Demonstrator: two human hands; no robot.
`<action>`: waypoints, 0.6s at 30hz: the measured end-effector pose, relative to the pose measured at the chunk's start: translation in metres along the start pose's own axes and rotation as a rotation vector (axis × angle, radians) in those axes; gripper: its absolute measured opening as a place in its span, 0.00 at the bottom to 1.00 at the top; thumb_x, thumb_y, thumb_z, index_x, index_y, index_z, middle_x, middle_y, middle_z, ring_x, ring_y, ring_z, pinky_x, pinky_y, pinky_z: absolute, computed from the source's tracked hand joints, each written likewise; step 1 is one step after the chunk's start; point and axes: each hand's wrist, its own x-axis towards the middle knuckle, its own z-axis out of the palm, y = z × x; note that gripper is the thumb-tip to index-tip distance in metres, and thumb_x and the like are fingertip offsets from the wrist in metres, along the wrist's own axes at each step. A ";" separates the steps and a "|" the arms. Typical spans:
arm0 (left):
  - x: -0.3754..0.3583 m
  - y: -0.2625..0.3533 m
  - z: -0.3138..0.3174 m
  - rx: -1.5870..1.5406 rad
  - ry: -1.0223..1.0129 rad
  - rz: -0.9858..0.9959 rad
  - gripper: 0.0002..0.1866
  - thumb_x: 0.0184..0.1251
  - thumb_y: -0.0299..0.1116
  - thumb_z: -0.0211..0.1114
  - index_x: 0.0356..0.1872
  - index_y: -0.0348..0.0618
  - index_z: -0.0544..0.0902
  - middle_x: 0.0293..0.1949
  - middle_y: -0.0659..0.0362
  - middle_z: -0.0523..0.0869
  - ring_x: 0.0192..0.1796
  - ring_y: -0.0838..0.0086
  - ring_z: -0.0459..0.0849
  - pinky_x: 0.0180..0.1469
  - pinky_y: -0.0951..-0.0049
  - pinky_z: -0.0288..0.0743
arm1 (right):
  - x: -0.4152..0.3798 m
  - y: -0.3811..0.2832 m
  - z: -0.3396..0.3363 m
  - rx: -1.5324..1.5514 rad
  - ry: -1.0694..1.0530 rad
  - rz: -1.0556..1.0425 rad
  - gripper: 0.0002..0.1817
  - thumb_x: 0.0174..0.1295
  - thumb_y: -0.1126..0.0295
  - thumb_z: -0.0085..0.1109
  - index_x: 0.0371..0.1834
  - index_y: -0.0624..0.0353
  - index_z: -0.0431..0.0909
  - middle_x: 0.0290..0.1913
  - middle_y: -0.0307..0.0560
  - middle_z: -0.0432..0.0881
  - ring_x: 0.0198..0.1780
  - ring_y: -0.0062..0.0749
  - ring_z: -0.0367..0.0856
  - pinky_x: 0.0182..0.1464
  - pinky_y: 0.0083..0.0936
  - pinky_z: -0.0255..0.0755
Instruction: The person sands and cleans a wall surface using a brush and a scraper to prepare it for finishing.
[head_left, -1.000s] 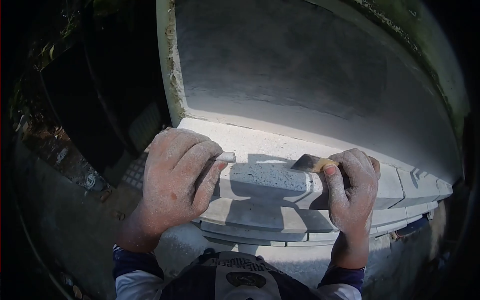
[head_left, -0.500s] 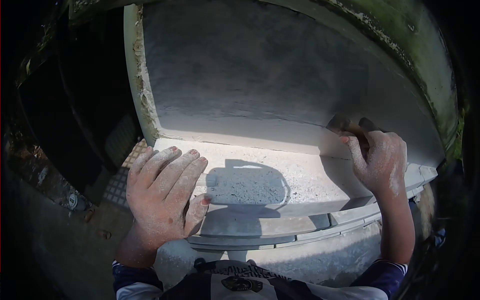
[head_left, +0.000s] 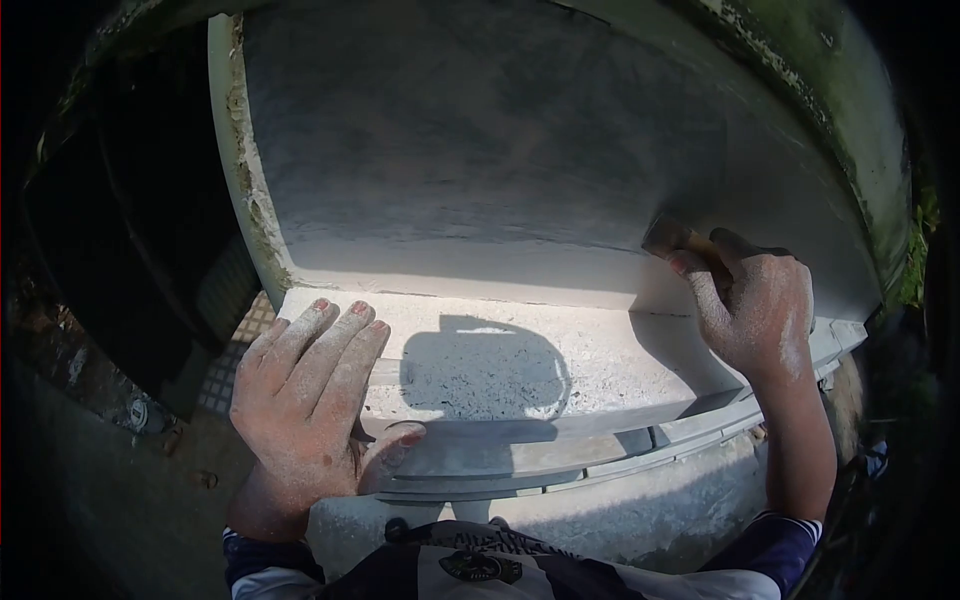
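My left hand (head_left: 305, 400), coated in white dust, lies over the left end of a white ledge (head_left: 610, 345) with its fingers stretched out. The thumb reaches down toward the ledge's front edge. On the other side, my dusty right hand (head_left: 755, 315) is closed around a small brown block-like tool (head_left: 672, 238). That tool is up against the lower part of a grey smooth wall panel (head_left: 480, 150); its exact kind cannot be made out. Dark specks and loose white powder are scattered over the ledge.
Stepped grey slabs (head_left: 500, 462) run below the ledge, close to my body. A rough, chipped edge (head_left: 245, 150) borders the panel on the left, and a mossy curved rim (head_left: 840, 120) on the right. Floor tiles (head_left: 232, 370) show at left.
My left hand has shifted slightly left in view, its thumb now lower. The right hand stays closed on the tool, which sits a little higher and further left against the panel.
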 end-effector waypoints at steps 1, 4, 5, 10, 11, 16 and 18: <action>0.002 0.001 0.000 -0.001 -0.002 0.005 0.37 0.72 0.69 0.58 0.56 0.42 0.88 0.54 0.50 0.91 0.60 0.52 0.87 0.67 0.48 0.75 | 0.002 -0.008 0.003 -0.037 0.011 -0.044 0.13 0.62 0.60 0.66 0.33 0.59 0.89 0.18 0.50 0.83 0.21 0.46 0.85 0.31 0.37 0.79; 0.002 -0.001 0.000 -0.003 0.005 -0.003 0.38 0.71 0.70 0.58 0.54 0.41 0.89 0.53 0.50 0.92 0.59 0.52 0.88 0.67 0.48 0.76 | 0.000 -0.013 -0.002 -0.072 -0.117 0.002 0.15 0.64 0.57 0.63 0.34 0.58 0.90 0.18 0.49 0.84 0.22 0.44 0.86 0.31 0.37 0.80; 0.002 -0.001 0.001 0.000 0.015 0.008 0.38 0.71 0.70 0.58 0.54 0.41 0.89 0.52 0.50 0.92 0.58 0.53 0.88 0.66 0.49 0.77 | 0.002 -0.013 -0.005 -0.071 -0.181 0.036 0.15 0.64 0.57 0.63 0.34 0.57 0.90 0.18 0.49 0.84 0.22 0.44 0.87 0.32 0.38 0.80; 0.003 -0.003 0.003 0.025 0.025 0.039 0.39 0.72 0.71 0.56 0.52 0.40 0.90 0.49 0.49 0.93 0.55 0.54 0.90 0.63 0.50 0.79 | 0.003 -0.009 0.003 0.032 -0.032 0.001 0.13 0.61 0.60 0.67 0.34 0.60 0.90 0.18 0.53 0.82 0.21 0.49 0.84 0.31 0.38 0.77; 0.003 -0.002 0.003 0.020 0.030 0.034 0.39 0.72 0.71 0.56 0.52 0.40 0.90 0.49 0.49 0.93 0.55 0.54 0.90 0.63 0.50 0.79 | 0.000 -0.012 0.006 0.026 -0.016 -0.015 0.13 0.60 0.61 0.69 0.34 0.61 0.89 0.18 0.55 0.81 0.21 0.51 0.82 0.30 0.38 0.75; 0.003 -0.002 0.003 0.029 0.043 0.032 0.40 0.72 0.72 0.56 0.51 0.40 0.90 0.48 0.49 0.93 0.54 0.53 0.91 0.62 0.50 0.79 | 0.003 -0.004 -0.004 0.107 -0.078 0.070 0.11 0.60 0.63 0.68 0.37 0.60 0.90 0.24 0.56 0.85 0.26 0.51 0.85 0.33 0.37 0.77; 0.003 0.000 0.002 0.033 0.042 0.025 0.39 0.72 0.72 0.56 0.51 0.40 0.90 0.48 0.48 0.93 0.54 0.53 0.91 0.62 0.50 0.79 | 0.005 -0.004 -0.002 0.116 -0.058 0.045 0.11 0.60 0.63 0.68 0.38 0.59 0.90 0.26 0.57 0.86 0.28 0.50 0.86 0.34 0.37 0.77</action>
